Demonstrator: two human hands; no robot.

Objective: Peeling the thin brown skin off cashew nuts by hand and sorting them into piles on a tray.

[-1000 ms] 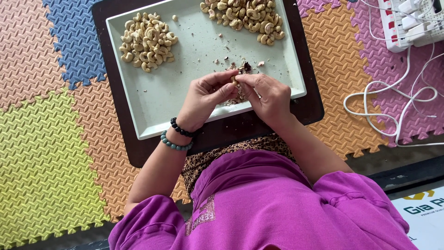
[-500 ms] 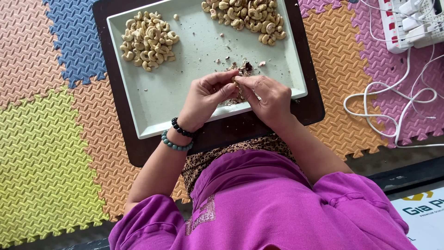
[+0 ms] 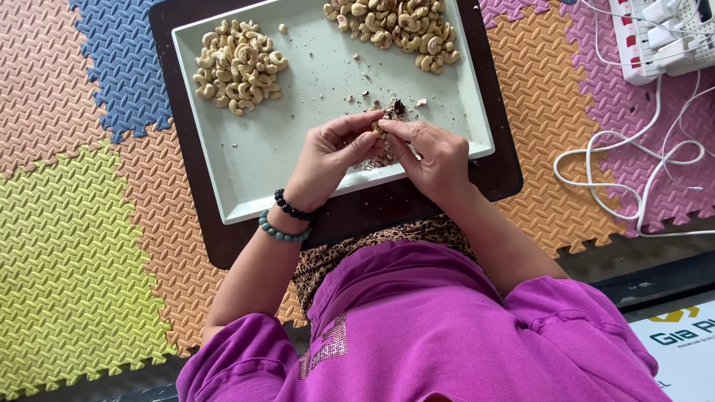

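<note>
A single cashew nut [image 3: 378,129] is pinched between the fingertips of the left hand [image 3: 328,158] and the right hand [image 3: 436,160], both closed on it, above the pale tray [image 3: 253,160]. Shell scraps [image 3: 387,110] (dark, crumbly) are seen just beyond the hands.

A tray [image 3: 261,160] sat on a board [image 3: 195,179], and the board sat on the floor mat [image 3: 82,246]. One pile of nuts [image 3: 237,65] lay by the tray's far left corner. Another pile [image 3: 398,28] lay at its far edge, toward the right. Crumbs [image 3: 387,112] lay near the tray's near edge. Both hands met over them. A power strip [image 3: 659,33] and cables [image 3: 633,171] lay right of the board.
</note>
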